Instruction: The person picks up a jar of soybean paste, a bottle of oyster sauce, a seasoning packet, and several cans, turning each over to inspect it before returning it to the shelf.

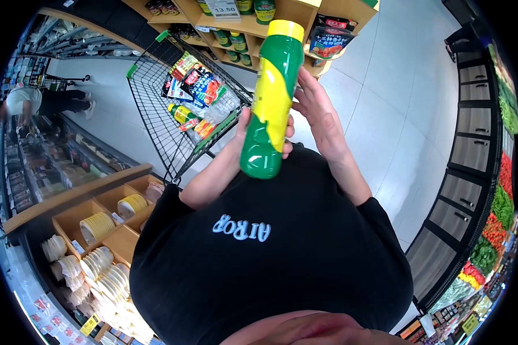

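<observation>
Packets [203, 85] and a smaller bottle [182, 114] lie in the shopping cart [133, 71] — the large green squeeze bottle [272, 95] is past its right edge, gripped by the left hand [233, 148]; the right hand [326, 127] is open beside it.

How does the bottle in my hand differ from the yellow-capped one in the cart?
The held bottle is raised in the left hand; the cart bottle lies among packets in the cart. The held bottle looks larger, but it's nearer the camera than the cart bottle. Both have yellow caps and green-and-yellow bodies.
</observation>
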`<state>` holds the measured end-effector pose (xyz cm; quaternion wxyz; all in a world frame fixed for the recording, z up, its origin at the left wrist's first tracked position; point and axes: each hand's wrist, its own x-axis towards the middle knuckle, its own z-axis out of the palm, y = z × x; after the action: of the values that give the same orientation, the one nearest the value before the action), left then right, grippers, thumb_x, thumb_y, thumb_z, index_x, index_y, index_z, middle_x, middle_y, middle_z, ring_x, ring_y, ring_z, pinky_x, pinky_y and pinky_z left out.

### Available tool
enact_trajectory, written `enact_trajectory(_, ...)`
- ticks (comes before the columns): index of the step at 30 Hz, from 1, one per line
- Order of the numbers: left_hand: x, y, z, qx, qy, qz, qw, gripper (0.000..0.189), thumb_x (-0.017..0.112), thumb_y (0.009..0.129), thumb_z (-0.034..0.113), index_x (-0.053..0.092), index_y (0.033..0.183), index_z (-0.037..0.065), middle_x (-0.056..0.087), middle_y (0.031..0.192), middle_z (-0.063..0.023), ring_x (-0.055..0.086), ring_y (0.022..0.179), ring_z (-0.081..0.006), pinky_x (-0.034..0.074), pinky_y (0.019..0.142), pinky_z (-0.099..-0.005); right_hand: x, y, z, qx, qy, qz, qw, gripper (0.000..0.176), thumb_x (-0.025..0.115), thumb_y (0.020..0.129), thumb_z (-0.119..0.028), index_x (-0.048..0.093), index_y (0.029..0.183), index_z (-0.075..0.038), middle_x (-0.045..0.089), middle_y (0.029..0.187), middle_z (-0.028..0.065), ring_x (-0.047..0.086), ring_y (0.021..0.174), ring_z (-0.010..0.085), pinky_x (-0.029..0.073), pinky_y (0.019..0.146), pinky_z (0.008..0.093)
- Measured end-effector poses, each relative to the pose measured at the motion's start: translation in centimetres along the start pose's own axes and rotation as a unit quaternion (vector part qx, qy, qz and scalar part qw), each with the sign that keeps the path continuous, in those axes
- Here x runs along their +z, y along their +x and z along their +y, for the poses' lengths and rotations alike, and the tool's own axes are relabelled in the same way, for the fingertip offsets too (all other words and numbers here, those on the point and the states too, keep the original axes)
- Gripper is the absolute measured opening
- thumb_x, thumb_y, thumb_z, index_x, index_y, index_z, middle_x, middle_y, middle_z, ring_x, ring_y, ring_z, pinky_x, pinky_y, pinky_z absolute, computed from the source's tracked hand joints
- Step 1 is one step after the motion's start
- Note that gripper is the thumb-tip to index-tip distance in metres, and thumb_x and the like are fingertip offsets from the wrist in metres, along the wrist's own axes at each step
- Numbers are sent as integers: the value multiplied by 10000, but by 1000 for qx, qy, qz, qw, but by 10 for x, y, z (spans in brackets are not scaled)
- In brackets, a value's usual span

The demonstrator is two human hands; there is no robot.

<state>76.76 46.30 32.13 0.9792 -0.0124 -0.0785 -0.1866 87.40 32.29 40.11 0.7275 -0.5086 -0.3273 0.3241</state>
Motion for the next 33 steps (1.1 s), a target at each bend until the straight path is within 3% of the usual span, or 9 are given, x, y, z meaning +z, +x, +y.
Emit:
enact_trajectory(2, 3, -2, -1, 24, 99, 84, 991, 924, 669, 738, 674, 440, 1320, -6, 595, 1161, -208, 649, 979, -366, 557, 839, -444, 0, -1, 3, 11, 22, 19, 1000, 1011, 493, 867, -665, 99, 1513, 6, 227, 1530, 196, 286, 1395, 324, 286, 1096, 435)
enact_trajectory(4, 17, 2, -1, 16, 180, 132, 975, 852, 688, 777, 590, 440, 1335, -3, 593, 1198, -215, 647, 1007, -348, 555, 860, -423, -1, -4, 2, 21, 17, 25, 999, 992, 533, 873, -614, 104, 1510, 13, 275, 1504, 189, 321, 1373, 287, 287, 1099, 396)
enact_trajectory(6, 16, 0, -2, 33, 259, 183, 948, 706, 747, 808, 380, 452, 1323, -3, 606, 1210, -152, 632, 1060, -246, 518, 918, -381, -1, -4, 6, 24, 31, 47, 998, 900, 563, 891, -477, 127, 1499, 23, 334, 1464, 170, 372, 1323, 242, 304, 1085, 348)
enact_trajectory(8, 31, 5, -7, 72, 350, 240, 903, 651, 760, 806, 262, 455, 1319, 0, 615, 1200, -124, 619, 1072, -220, 500, 928, -350, -2, -8, 5, 59, 20, 76, 995, 849, 558, 900, -417, 140, 1492, 26, 341, 1460, 168, 378, 1318, 240, 307, 1083, 352)
enact_trajectory(9, 33, 5, -7, 74, 340, 235, 908, 624, 759, 801, 203, 460, 1311, 3, 620, 1187, -114, 614, 1069, -205, 489, 931, -325, -5, -10, 7, 61, 32, 73, 995, 807, 550, 906, -373, 153, 1485, 25, 350, 1452, 173, 366, 1335, 243, 301, 1088, 359)
enact_trajectory(18, 33, -4, -5, 63, 308, 257, 914, 581, 749, 810, 206, 487, 1283, -8, 632, 1168, -119, 632, 1040, -200, 506, 915, -331, 5, -8, 11, 53, 141, 77, 986, 665, 259, 1017, -448, 159, 1497, 1, 318, 1495, 147, 311, 1380, 260, 228, 1132, 386)
enact_trajectory(24, 34, -13, -6, 84, 327, 264, 904, 557, 742, 814, 193, 503, 1275, -8, 636, 1167, -113, 628, 1044, -190, 501, 917, -326, 11, -8, 26, 69, 118, 86, 987, 626, 207, 1030, -437, 187, 1496, -20, 328, 1492, 136, 326, 1372, 255, 243, 1130, 391)
enact_trajectory(27, 34, -20, -4, 87, 348, 267, 894, 546, 733, 821, 180, 502, 1278, -9, 634, 1171, -109, 620, 1054, -182, 492, 923, -319, 24, -3, 24, 99, 114, 119, 981, 736, 220, 996, -543, 245, 1456, 31, 383, 1451, 167, 389, 1334, 266, 295, 1106, 392)
enact_trajectory(33, 41, -34, 1, 118, 369, 289, 875, 530, 718, 839, 178, 501, 1285, -10, 621, 1194, -108, 603, 1076, -179, 479, 934, -317, 38, 6, 34, 128, 110, 129, 977, 763, 205, 988, -582, 269, 1447, 25, 422, 1421, 172, 427, 1306, 272, 322, 1091, 396)
